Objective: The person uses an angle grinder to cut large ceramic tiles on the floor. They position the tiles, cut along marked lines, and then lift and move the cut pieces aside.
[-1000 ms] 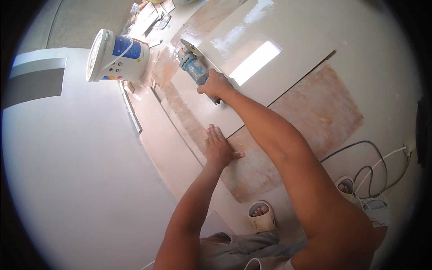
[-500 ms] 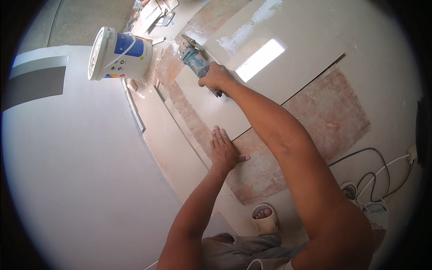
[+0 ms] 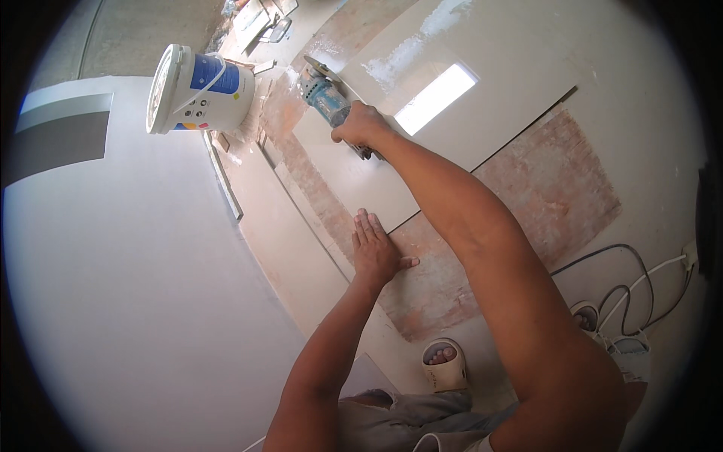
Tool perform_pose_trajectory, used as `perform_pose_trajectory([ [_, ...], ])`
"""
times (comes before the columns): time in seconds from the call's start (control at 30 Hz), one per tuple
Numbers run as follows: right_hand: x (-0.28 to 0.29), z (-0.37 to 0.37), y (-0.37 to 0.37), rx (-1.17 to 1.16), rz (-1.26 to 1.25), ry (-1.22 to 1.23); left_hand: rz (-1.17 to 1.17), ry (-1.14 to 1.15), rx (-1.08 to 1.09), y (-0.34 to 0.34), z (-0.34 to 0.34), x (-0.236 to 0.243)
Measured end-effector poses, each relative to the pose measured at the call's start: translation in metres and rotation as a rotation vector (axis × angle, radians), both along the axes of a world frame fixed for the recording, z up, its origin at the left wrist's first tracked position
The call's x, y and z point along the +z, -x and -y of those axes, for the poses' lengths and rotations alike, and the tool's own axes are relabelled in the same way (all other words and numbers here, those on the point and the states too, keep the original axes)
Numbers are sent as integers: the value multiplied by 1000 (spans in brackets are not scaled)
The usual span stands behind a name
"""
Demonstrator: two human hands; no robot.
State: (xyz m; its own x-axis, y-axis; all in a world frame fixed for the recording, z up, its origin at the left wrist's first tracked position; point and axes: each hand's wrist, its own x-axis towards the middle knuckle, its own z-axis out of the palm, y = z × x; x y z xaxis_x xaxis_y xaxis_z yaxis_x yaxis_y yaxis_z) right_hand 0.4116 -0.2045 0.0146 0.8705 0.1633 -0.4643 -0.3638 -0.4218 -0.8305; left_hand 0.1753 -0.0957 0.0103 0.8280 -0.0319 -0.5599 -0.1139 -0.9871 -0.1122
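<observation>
While the right hand [image 3: 361, 124] is wrapped tight around the blue-bodied handheld angle grinder [image 3: 322, 89], the tool's disc end sits at the far edge of the large glossy cream floor tile [image 3: 452, 90], where pale dust lies on the surface. Left hand [image 3: 374, 252] lies flat and open, fingers together and thumb out to the side, pressed down at the near corner of that same tile, holding nothing. The two hands are well apart along the tile's left edge. Tile lies over a patch of bare reddish-pink screed [image 3: 550, 196], which shows beyond its near and left edges. A narrow cream strip [image 3: 301, 211] runs just beside the tile on the left. White plastic bucket with a blue label and wire handle [image 3: 197, 89] lies on its side, near the grinder, to its left. Grey and white cables [image 3: 633, 279] loop on the floor at right. One foot in a cream sandal [image 3: 443, 361] sits near the lower edge.
</observation>
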Motion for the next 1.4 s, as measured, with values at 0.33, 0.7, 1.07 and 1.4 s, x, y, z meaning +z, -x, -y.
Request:
perform_pose_trajectory([
  [0.33, -4, -2, -4, -1, 10, 9, -14, -14, -6, 0, 0, -1],
  [0.7, -1, 1, -5, 7, -26, 4, -27, -11, 4, -1, 1, -1],
  [1.07, -5, 1, -9, -22, -8, -18, -31, -20, 7, -2, 4, 4],
  [1.4, -6, 4, -10, -38, 22, -111, -122, 4, 51, -6, 5, 10],
])
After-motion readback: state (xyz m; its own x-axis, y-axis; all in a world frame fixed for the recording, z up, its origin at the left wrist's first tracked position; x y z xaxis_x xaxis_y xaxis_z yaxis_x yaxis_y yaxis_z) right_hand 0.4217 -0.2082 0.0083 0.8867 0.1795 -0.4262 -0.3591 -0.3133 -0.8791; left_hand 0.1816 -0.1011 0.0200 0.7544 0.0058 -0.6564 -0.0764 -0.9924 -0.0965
